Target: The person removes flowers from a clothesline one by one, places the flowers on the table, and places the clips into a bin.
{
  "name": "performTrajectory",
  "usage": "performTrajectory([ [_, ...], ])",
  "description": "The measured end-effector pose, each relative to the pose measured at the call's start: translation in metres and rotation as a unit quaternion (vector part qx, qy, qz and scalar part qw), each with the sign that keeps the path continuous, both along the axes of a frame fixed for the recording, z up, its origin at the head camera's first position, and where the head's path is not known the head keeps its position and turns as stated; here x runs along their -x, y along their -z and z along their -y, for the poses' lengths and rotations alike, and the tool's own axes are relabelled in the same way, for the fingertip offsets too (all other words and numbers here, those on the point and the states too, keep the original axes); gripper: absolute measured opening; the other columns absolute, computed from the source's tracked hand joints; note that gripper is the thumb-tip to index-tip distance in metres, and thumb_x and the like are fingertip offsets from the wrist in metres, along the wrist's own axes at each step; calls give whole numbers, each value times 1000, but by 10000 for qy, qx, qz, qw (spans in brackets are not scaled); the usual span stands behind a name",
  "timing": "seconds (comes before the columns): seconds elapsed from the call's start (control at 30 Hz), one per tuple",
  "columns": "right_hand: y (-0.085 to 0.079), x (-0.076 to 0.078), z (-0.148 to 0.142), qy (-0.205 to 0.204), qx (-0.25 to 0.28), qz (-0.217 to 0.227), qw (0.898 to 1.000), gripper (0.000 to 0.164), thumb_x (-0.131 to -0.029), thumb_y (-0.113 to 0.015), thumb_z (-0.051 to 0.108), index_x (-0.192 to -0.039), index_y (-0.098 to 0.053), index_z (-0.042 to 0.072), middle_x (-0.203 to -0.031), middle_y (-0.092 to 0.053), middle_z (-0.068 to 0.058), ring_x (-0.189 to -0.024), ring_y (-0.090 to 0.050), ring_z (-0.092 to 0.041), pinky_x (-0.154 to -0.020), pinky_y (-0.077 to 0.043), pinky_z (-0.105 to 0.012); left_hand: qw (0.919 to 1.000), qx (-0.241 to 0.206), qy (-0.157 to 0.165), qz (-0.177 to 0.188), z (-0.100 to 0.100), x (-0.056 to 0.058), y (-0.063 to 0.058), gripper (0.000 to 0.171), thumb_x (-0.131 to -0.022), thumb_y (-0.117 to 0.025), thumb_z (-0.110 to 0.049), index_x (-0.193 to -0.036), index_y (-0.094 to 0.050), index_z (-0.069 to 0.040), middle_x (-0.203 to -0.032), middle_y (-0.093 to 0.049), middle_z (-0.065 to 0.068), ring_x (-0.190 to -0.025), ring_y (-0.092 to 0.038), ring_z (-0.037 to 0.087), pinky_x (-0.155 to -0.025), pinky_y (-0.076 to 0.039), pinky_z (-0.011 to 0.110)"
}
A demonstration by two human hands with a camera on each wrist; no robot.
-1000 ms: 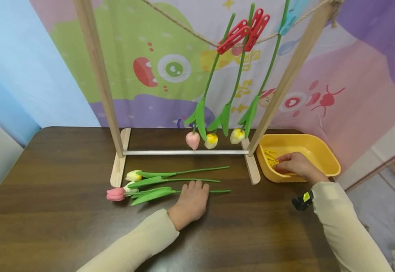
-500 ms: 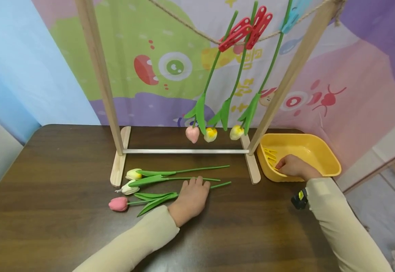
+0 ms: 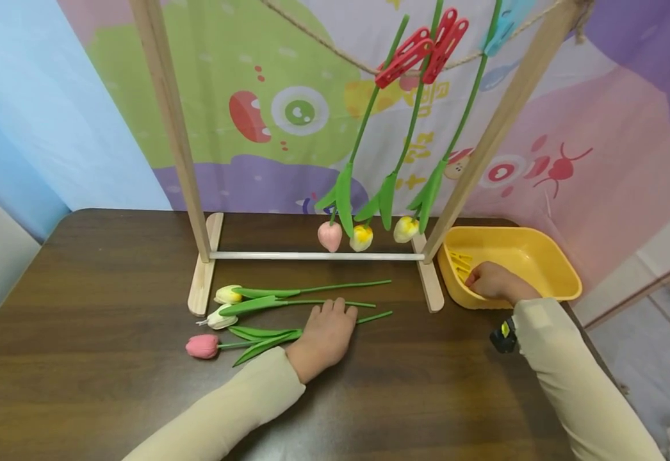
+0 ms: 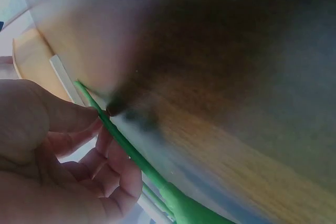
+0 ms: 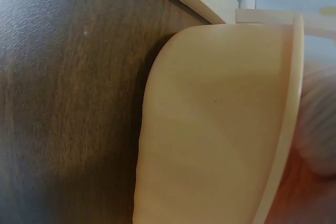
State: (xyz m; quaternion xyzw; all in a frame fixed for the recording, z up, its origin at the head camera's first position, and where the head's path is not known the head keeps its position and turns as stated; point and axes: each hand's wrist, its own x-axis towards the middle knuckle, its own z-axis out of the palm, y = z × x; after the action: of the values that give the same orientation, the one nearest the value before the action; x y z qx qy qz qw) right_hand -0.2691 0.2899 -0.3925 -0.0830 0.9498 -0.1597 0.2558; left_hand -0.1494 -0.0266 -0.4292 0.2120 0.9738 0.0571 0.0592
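Note:
In the head view, my left hand (image 3: 328,333) is over the lowest of three artificial tulips lying on the table. The left wrist view shows its thumb and fingers pinching the green stem (image 4: 131,150) of the pink tulip (image 3: 203,346). Above it lie a white tulip (image 3: 221,317) and a yellow-white tulip (image 3: 228,294). My right hand (image 3: 495,282) reaches into the yellow basin (image 3: 542,256), bent fingers at the yellow clothespins (image 3: 460,264). Its fingertips are hidden, so whether it holds one is unclear. In the right wrist view, the basin wall (image 5: 220,119) covers most of that hand.
A wooden frame (image 3: 170,128) with a white crossbar (image 3: 318,256) stands behind the lying tulips. From its rope (image 3: 318,40) hang three tulips, heads down, held by red clothespins (image 3: 405,57) and a blue clothespin (image 3: 499,33). The basin sits beside the frame's right foot (image 3: 430,285).
The pink tulip's head has swung toward the front, apart from the white one, with my left hand on its stem. My right hand has shifted slightly left within the basin.

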Motion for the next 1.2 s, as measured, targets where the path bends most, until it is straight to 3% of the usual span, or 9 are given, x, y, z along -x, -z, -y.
performTrajectory([
  [0.33, -3, -4, 1, 228, -13, -109, 9997, 18, -81, -57, 11, -87, -66, -4, -73, -57, -5, -68, -50, -17, -58, -38, -25, 9999, 29, -25, 98, 1, 1, -1, 28, -90, -57, -11, -118, -54, -7, -113, -54, 13, -104, -53, 30, -84, -45, 43],
  [0.6, -20, -11, 3, 590, 59, -503, 9970, 33, -90, -58, 32, -87, -61, -1, -65, -54, -2, -60, -49, -15, -54, -39, -26, 9997, -22, -197, -142, 13, 0, -13, 30, -88, -58, -12, -118, -56, -5, -113, -54, 15, -104, -53, 31, -83, -46, 44],
  [0.9, -40, -26, 16, 582, 189, -1767, 9824, 32, -90, -58, 30, -89, -63, -2, -78, -62, -10, -68, -51, -20, -59, -39, -27, 9964, -351, -295, -713, 35, 1, -28, 20, -92, -56, -19, -105, -56, -3, -99, -55, 14, -91, -54, 31, -73, -46, 43],
  [1.07, -55, -40, 31, 478, 473, -2239, 9723, 32, -90, -59, 30, -93, -66, -2, -86, -67, -15, -75, -57, -24, -67, -46, -35, 9937, -535, -379, -906, 44, 0, -38, 17, -90, -58, -19, -97, -56, -4, -87, -52, 11, -81, -52, 29, -63, -42, 39],
  [1.2, -64, -48, 45, 428, 721, -2449, 9659, 33, -90, -59, 30, -96, -66, -2, -90, -68, -16, -80, -61, -26, -74, -49, -42, 9899, -829, -495, -1035, 51, 0, -46, 16, -89, -59, -19, -94, -57, -4, -86, -53, 10, -79, -52, 28, -64, -43, 40],
])
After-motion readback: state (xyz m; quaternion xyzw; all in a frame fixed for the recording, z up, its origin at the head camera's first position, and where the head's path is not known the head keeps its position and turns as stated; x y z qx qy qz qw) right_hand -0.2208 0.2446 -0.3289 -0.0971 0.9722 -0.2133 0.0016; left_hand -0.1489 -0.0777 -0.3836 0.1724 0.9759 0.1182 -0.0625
